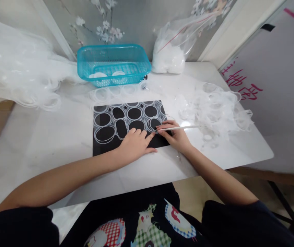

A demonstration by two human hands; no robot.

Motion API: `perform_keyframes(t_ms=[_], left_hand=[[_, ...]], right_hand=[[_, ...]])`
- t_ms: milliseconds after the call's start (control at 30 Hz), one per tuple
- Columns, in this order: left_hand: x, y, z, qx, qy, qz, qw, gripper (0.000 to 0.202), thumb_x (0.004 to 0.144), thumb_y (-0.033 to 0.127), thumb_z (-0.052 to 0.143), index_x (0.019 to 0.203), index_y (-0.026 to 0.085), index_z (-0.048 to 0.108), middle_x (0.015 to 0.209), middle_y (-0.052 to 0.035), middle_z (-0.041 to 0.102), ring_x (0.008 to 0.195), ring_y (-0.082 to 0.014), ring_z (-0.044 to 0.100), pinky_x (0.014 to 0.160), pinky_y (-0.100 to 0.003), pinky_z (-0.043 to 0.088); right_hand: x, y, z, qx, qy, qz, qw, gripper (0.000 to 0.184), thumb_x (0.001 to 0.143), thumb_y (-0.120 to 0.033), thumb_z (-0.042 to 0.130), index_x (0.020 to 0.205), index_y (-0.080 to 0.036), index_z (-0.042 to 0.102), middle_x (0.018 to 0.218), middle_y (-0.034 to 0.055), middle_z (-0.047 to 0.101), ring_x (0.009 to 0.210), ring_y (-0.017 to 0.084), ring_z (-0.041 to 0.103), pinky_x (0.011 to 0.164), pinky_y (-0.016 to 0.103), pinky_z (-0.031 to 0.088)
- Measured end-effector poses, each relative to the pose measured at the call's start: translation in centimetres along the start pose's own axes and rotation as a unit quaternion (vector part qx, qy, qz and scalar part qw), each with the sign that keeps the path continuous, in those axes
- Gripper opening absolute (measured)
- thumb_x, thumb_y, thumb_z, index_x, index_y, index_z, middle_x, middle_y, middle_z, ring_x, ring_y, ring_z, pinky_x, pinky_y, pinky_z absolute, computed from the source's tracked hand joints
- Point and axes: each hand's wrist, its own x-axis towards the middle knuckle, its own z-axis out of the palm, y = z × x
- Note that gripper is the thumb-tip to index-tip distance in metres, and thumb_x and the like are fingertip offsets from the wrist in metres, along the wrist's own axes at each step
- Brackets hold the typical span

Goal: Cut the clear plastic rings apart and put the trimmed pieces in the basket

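A black sheet (106,133) with a translucent layer of pale oval ring outlines lies on the white table. My left hand (134,143) rests on its lower middle, fingers spread, the index finger reaching toward the right hand. My right hand (176,137) is closed on a thin white stick (180,128) with a dark tip. The tip meets the sheet near my left index finger, by a loose pale ring (154,124). Whether it is a pen or a blade cannot be made out.
Behind the sheet stands a blue plastic basket (113,51) with white round pieces inside. A clear zip bag (169,58) of white material sits to its right. Cut ring scraps (213,106) lie on the right, and a large translucent heap (20,68) on the left. A whiteboard (272,127) leans at right.
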Motion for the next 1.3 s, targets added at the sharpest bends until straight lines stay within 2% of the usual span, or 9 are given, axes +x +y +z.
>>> perform_keyframes(t_ms=[133,200,233,333,400,567,767,1000,1300], left_hand=[[0.2,0.0,0.0,-0.042,-0.021,-0.004,0.999,0.074,0.089,0.069,0.035,0.136,0.014,0.051,0.096,-0.0105,0.066,0.089,-0.0259,0.058,0.076,-0.035,0.031],[0.2,-0.1,0.1,-0.065,-0.016,-0.006,0.998,0.078,0.086,0.071,0.036,0.137,0.014,0.05,0.095,-0.01,0.067,0.089,-0.0251,0.059,0.078,-0.034,0.032],[0.2,-0.1,0.1,-0.075,-0.011,-0.007,0.997,0.079,0.086,0.072,0.037,0.137,0.014,0.05,0.095,-0.0097,0.067,0.09,-0.0248,0.059,0.079,-0.034,0.032],[0.2,-0.4,0.0,-0.096,0.001,-0.01,0.995,0.076,0.086,0.072,0.038,0.135,0.015,0.052,0.096,-0.0081,0.068,0.092,-0.0235,0.059,0.08,-0.033,0.033],[0.4,-0.7,-0.3,-0.105,0.005,-0.005,0.994,0.073,0.087,0.071,0.037,0.13,0.016,0.057,0.095,-0.0071,0.068,0.089,-0.0221,0.06,0.078,-0.033,0.033],[1.3,-0.5,-1.2,-0.098,0.031,0.019,0.995,0.065,0.089,0.068,0.036,0.115,0.016,0.066,0.093,-0.006,0.067,0.085,-0.0208,0.06,0.074,-0.032,0.031],[3.0,1.7,-0.6,-0.019,0.071,0.04,0.996,0.075,0.091,0.067,0.033,0.137,0.011,0.048,0.099,-0.0097,0.066,0.089,-0.0246,0.059,0.077,-0.035,0.03],[4.1,2.7,-0.4,0.001,0.019,0.007,1.0,0.081,0.088,0.07,0.033,0.136,0.007,0.049,0.098,-0.012,0.066,0.089,-0.0269,0.06,0.075,-0.035,0.029],[4.0,2.8,-0.5,0.011,0.021,0.007,1.0,0.08,0.089,0.069,0.034,0.138,0.007,0.047,0.1,-0.0122,0.067,0.088,-0.0273,0.061,0.075,-0.036,0.03]], right_hand=[[0.2,0.1,0.0,-0.137,-0.051,-0.127,0.981,0.018,0.091,-0.021,0.055,0.096,-0.03,0.068,0.11,0.0008,0.073,0.122,0.026,0.053,0.109,0.053,0.037],[2.1,0.7,-1.0,-0.18,-0.037,-0.139,0.973,0.019,0.09,-0.019,0.054,0.094,-0.031,0.068,0.107,0.0006,0.073,0.12,0.026,0.055,0.111,0.054,0.031],[3.4,1.2,-1.8,-0.184,-0.005,-0.13,0.974,0.019,0.091,-0.019,0.052,0.092,-0.031,0.067,0.104,0.0015,0.073,0.116,0.026,0.057,0.11,0.054,0.032],[7.4,2.4,-4.6,-0.151,0.238,-0.037,0.959,0.026,0.097,-0.025,0.04,0.096,-0.025,0.066,0.103,0.0075,0.069,0.108,0.026,0.06,0.101,0.053,0.039],[8.7,2.8,-5.9,-0.134,0.304,-0.022,0.943,0.028,0.098,-0.029,0.038,0.096,-0.022,0.066,0.102,0.0083,0.069,0.102,0.025,0.062,0.095,0.048,0.044],[5.3,2.8,-5.7,-0.136,0.213,-0.021,0.967,0.021,0.092,-0.031,0.052,0.086,-0.021,0.07,0.09,0.0059,0.074,0.095,0.025,0.065,0.091,0.043,0.048],[1.0,2.6,-4.1,-0.001,0.065,0.073,0.995,0.02,0.088,-0.037,0.059,0.086,-0.021,0.072,0.092,0.0055,0.074,0.089,0.023,0.068,0.082,0.037,0.052],[0.4,1.9,-3.1,0.045,0.047,0.049,0.997,0.018,0.088,-0.037,0.06,0.088,-0.023,0.072,0.09,0.0054,0.073,0.096,0.023,0.064,0.09,0.04,0.049],[0.4,2.2,-3.0,0.05,0.038,0.049,0.997,0.018,0.088,-0.037,0.061,0.089,-0.024,0.072,0.09,0.0053,0.074,0.1,0.024,0.063,0.092,0.043,0.049]])
